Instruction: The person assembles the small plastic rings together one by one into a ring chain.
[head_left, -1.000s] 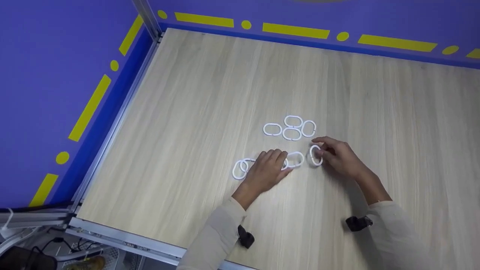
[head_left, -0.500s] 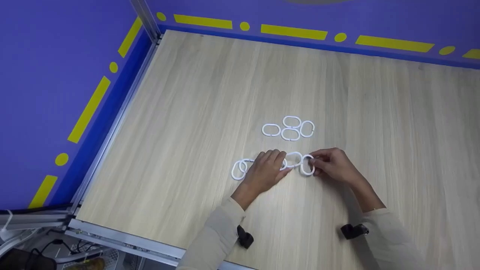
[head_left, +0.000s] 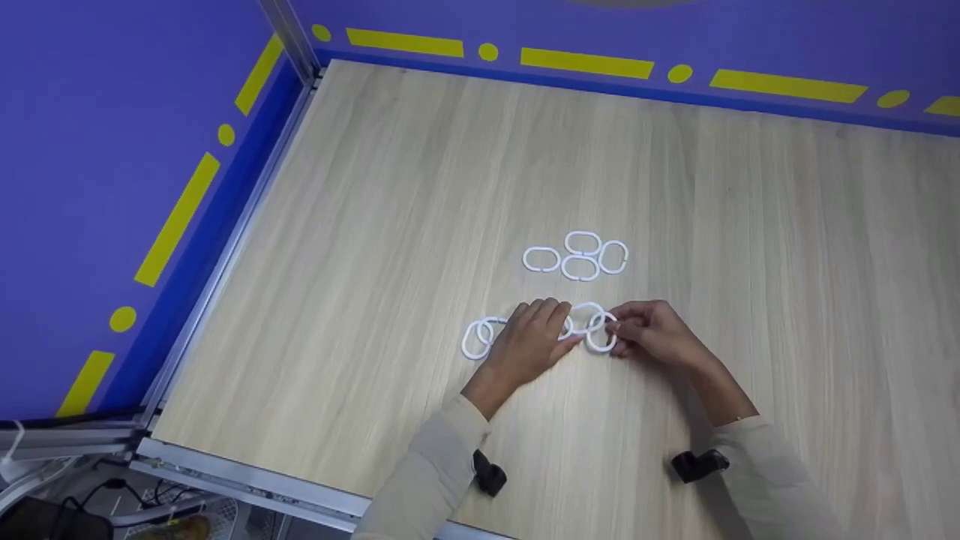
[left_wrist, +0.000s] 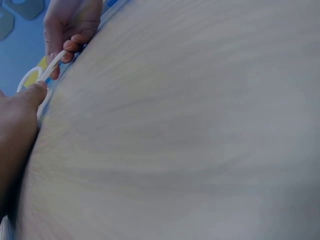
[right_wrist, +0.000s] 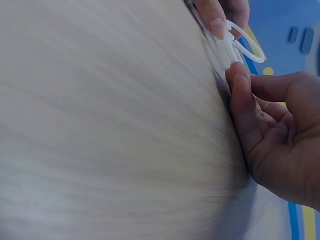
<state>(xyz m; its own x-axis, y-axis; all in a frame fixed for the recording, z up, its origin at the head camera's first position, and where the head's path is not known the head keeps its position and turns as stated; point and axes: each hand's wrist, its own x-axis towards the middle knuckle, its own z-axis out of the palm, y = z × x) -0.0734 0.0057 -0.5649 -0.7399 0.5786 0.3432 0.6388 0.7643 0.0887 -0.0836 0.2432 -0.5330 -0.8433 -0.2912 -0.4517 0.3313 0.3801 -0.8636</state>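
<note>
My left hand (head_left: pixel 531 341) lies over a chain of white oval plastic rings and pinches it between thumb and fingers. At its left a ring (head_left: pixel 463 341) of the chain sticks out; the middle of the chain is hidden under the hand. On the other side an end ring (head_left: pixel 589 304) shows. Thumb and fingers of my right hand (head_left: pixel 660 330) pinch a split white ring (head_left: pixel 600 351), which overlaps that end ring. Whether the two are hooked together I cannot tell. In the right wrist view, a ring's curve (right_wrist: pixel 257 52) rises between both hands.
Beyond the hands lie several loose split rings: one apart (head_left: pixel 525 259), and a cluster with an upper ring (head_left: pixel 583 233), a lower ring (head_left: pixel 580 280) and a right ring (head_left: pixel 625 251). Blue-purple panels (head_left: pixel 150 112) border the wooden tabletop (head_left: pixel 375 225) behind and at left.
My right hand has moved left with its ring, from apart from the chain to overlapping the chain's end ring. The left hand has stayed in place.
</note>
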